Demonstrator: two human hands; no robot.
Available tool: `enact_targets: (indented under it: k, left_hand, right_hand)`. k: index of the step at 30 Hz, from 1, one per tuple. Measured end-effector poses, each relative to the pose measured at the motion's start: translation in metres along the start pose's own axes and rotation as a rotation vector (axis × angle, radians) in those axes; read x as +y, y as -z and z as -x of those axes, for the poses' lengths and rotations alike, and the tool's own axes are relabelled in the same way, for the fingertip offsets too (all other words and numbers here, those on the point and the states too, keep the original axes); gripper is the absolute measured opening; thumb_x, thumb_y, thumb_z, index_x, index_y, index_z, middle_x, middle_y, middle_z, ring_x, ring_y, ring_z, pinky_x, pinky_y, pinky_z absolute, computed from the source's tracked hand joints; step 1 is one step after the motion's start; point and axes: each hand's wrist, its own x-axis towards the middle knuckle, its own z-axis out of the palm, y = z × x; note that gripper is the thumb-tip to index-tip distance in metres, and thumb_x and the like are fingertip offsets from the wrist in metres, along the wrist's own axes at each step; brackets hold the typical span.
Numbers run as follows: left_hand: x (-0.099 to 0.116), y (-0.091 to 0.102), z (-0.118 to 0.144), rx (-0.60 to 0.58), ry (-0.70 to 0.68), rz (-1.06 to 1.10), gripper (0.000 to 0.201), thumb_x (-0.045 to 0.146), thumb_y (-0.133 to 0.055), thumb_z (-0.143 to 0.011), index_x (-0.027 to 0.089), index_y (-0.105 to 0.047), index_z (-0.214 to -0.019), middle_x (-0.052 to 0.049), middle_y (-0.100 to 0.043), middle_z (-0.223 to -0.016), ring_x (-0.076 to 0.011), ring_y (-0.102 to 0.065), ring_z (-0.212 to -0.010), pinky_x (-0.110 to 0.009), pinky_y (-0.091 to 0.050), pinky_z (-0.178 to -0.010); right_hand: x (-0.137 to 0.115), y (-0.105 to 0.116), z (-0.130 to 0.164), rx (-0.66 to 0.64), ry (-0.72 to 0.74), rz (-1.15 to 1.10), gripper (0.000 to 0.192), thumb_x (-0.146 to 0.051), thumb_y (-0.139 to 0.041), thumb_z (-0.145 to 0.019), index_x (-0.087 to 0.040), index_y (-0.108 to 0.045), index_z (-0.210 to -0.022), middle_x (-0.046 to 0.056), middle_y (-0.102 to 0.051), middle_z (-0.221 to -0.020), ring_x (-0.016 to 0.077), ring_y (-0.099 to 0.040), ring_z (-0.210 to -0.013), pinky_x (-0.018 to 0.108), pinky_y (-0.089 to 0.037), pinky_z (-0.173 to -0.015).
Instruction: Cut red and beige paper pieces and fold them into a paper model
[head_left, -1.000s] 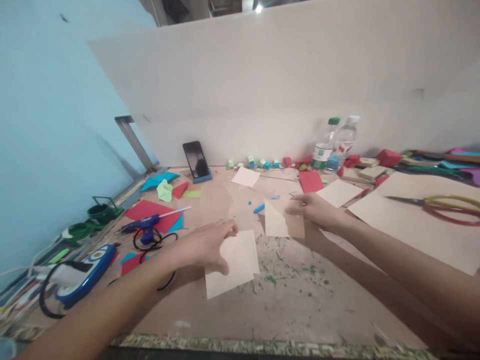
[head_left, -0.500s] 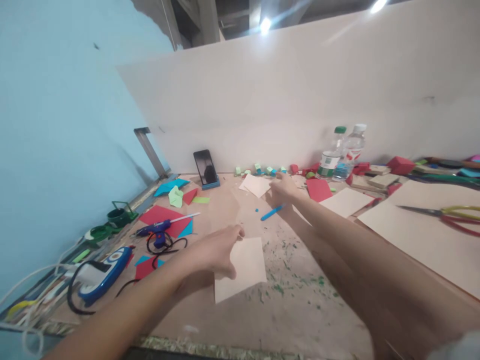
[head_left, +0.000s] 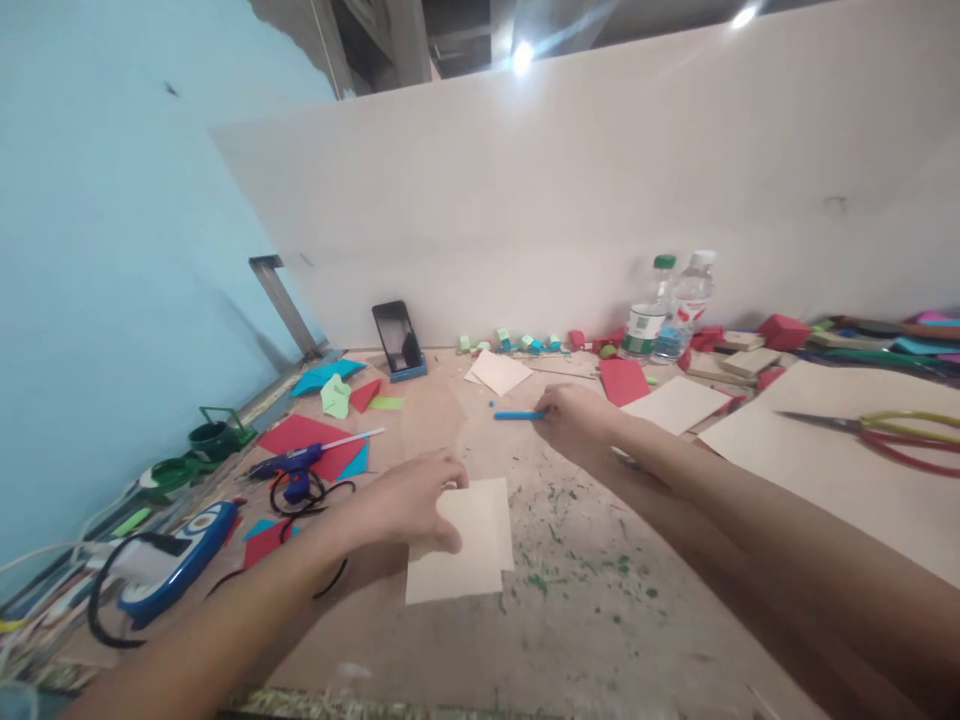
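Note:
My left hand (head_left: 416, 505) rests over the left side of cream paper squares (head_left: 472, 555), its thumb apart from the curved fingers. At least two sheets show there, one slightly offset from the other. Farther up the table, my right hand (head_left: 574, 415) has its fingers closed at the right end of a blue pen (head_left: 517, 415), which lies level and points left. A small blue piece (head_left: 491, 404), perhaps the pen's cap, sits just beyond the pen's left tip. More cream squares (head_left: 502, 372) lie behind it.
At left are a blue glue gun (head_left: 296, 462) with its cable, red paper (head_left: 300, 440) and a blue-and-white power strip (head_left: 180, 565). A phone (head_left: 397, 335) leans at the back. Bottles (head_left: 646, 325) and scissors (head_left: 862, 424) are at right. Green scraps (head_left: 536, 580) litter the tabletop.
My right hand has come back from the rear cream squares and taken hold of the blue pen, which has turned more level. The cream sheets under my left hand have shifted slightly out of line.

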Motion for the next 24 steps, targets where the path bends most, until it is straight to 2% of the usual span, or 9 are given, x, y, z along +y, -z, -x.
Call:
enact_targets:
  k: [3,6,8,10,13,16,18,21,24]
  left_hand:
    - [0.006,-0.008,0.012,0.032,-0.001,-0.009,0.049,0.043,-0.082,-0.067,0.023,-0.062,-0.107,-0.010,-0.062,-0.130,-0.0339,-0.060,-0.122,-0.042,-0.050,-0.101]
    - [0.009,-0.014,0.017,0.060,-0.001,-0.006,0.043,0.039,-0.078,-0.072,0.022,-0.059,-0.107,-0.010,-0.060,-0.130,-0.0331,-0.057,-0.126,-0.042,-0.048,-0.105]
    - [0.009,-0.015,0.017,0.080,0.002,0.004,0.041,0.037,-0.076,-0.074,0.022,-0.059,-0.108,-0.011,-0.060,-0.130,-0.0326,-0.057,-0.127,-0.042,-0.048,-0.106]
    - [0.007,-0.015,0.016,0.097,0.004,0.025,0.041,0.035,-0.075,-0.074,0.022,-0.059,-0.109,-0.011,-0.061,-0.130,-0.0326,-0.058,-0.125,-0.043,-0.047,-0.107]
    - [0.004,-0.016,0.014,0.124,0.004,0.089,0.043,0.032,-0.077,-0.070,0.022,-0.059,-0.108,-0.011,-0.065,-0.127,-0.0332,-0.060,-0.122,-0.043,-0.049,-0.105]
    - [0.000,-0.020,0.012,0.168,0.005,0.205,0.057,0.027,-0.078,-0.065,0.022,-0.058,-0.119,-0.009,-0.067,-0.129,-0.0312,-0.063,-0.122,-0.040,-0.050,-0.102]
    - [-0.003,-0.021,0.010,0.202,-0.001,0.290,0.062,0.021,-0.076,-0.064,0.022,-0.060,-0.123,-0.007,-0.069,-0.130,-0.0289,-0.065,-0.120,-0.036,-0.052,-0.100]
    - [-0.009,-0.012,0.006,0.259,0.003,0.387,0.047,0.020,-0.074,-0.064,0.020,-0.069,-0.111,-0.005,-0.074,-0.120,-0.0297,-0.069,-0.114,-0.035,-0.054,-0.095]
    - [-0.016,0.010,-0.006,0.340,0.032,0.454,0.039,0.030,-0.080,-0.068,0.018,-0.074,-0.104,-0.005,-0.077,-0.110,-0.0326,-0.070,-0.110,-0.037,-0.055,-0.091]
  right_hand:
    - [0.002,0.004,-0.026,0.036,-0.028,0.034,0.035,-0.040,-0.067,-0.102,-0.019,-0.066,-0.130,0.010,-0.066,-0.134,0.0257,-0.068,-0.112,0.045,-0.060,-0.094]
    - [0.000,0.012,-0.055,0.125,-0.079,0.079,0.037,-0.039,-0.067,-0.102,-0.019,-0.065,-0.132,0.011,-0.065,-0.135,0.0258,-0.068,-0.114,0.047,-0.060,-0.095]
    - [-0.004,0.016,-0.064,0.170,-0.093,0.101,0.037,-0.039,-0.067,-0.102,-0.019,-0.064,-0.133,0.011,-0.065,-0.136,0.0255,-0.068,-0.114,0.047,-0.059,-0.096]
    - [-0.008,0.017,-0.060,0.187,-0.070,0.112,0.036,-0.039,-0.066,-0.102,-0.020,-0.064,-0.133,0.011,-0.065,-0.136,0.0253,-0.067,-0.114,0.047,-0.059,-0.096]
    - [-0.011,0.016,-0.034,0.168,0.003,0.122,0.034,-0.039,-0.066,-0.102,-0.020,-0.065,-0.132,0.011,-0.065,-0.136,0.0253,-0.067,-0.115,0.048,-0.059,-0.097]
    - [-0.010,0.016,-0.003,0.126,0.039,0.141,0.032,-0.038,-0.065,-0.103,-0.021,-0.067,-0.129,0.011,-0.065,-0.137,0.0252,-0.066,-0.117,0.048,-0.058,-0.100]
    - [-0.007,0.019,0.006,0.108,0.015,0.159,0.031,-0.038,-0.065,-0.103,-0.021,-0.067,-0.129,0.011,-0.065,-0.138,0.0251,-0.066,-0.117,0.048,-0.057,-0.100]
    - [-0.003,0.021,-0.008,0.108,-0.074,0.181,0.033,-0.038,-0.065,-0.103,-0.021,-0.066,-0.131,0.011,-0.065,-0.137,0.0254,-0.067,-0.116,0.048,-0.058,-0.099]
    - [-0.004,0.016,-0.041,0.115,-0.185,0.174,0.035,-0.039,-0.066,-0.102,-0.020,-0.065,-0.132,0.011,-0.065,-0.136,0.0252,-0.068,-0.114,0.047,-0.059,-0.096]
